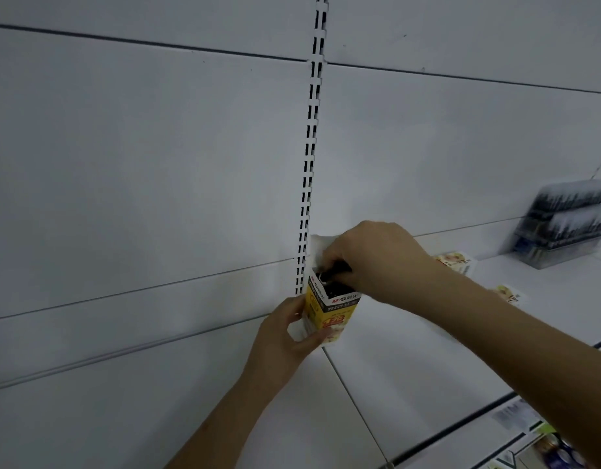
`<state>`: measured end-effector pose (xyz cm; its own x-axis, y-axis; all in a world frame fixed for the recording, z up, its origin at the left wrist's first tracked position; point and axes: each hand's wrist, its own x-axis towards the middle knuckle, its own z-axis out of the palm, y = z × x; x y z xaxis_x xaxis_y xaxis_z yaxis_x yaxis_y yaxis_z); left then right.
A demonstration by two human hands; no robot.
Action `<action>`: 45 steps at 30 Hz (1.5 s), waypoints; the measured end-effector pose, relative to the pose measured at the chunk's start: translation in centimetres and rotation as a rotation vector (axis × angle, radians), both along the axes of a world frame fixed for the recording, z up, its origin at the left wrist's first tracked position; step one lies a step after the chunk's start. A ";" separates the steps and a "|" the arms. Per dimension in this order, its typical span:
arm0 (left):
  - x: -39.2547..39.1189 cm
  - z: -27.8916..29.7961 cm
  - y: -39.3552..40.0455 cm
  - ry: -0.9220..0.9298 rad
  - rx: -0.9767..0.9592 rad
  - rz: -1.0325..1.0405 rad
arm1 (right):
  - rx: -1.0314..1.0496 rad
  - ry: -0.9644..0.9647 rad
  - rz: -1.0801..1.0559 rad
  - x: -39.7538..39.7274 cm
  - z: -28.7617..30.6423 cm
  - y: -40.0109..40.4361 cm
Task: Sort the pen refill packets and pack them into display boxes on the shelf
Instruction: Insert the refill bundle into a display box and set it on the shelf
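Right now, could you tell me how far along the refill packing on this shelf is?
Done: clear stacked boxes of refills already stand at the far right of the shelf. In hand: the left hand grips the yellow display box while the right hand works dark refills into its open top. Left: loose packets lie on the shelf behind the right arm.

Head view, close, tilted, facing shelf [427, 367] back panel.

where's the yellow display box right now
In the head view the display box stands on the shelf at centre, just right of the slotted upright, held by the left hand while the right hand reaches into its open top.
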<state>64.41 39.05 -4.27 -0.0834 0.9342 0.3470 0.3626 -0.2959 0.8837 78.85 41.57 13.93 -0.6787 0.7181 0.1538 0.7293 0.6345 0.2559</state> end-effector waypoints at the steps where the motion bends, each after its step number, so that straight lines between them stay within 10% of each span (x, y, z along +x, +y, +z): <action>1: 0.0 0.1 -0.1 0.011 0.011 0.008 | -0.002 -0.035 -0.001 -0.3 -0.4 -0.1; 19: -1.3 0.2 -0.6 0.051 0.072 -0.026 | 0.033 -0.227 0.016 -1.3 -0.1 -0.9; 27: -1.6 0.4 -0.8 0.050 0.025 0.076 | -0.089 0.681 -0.036 1.4 -2.2 -1.1; 37: -1.0 0.7 -1.5 0.130 0.035 0.058 | -0.089 1.323 -0.112 -1.1 -7.8 -2.1; 45: -2.1 3.0 -1.5 0.288 -0.088 0.045 | 0.023 1.332 -0.012 -1.8 -10.5 -2.9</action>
<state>62.30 37.56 -1.24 -0.0357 0.9594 0.2799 0.6132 -0.2001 0.7641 77.05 38.67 3.47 0.0047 0.7112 0.7030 0.4353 0.6314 -0.6417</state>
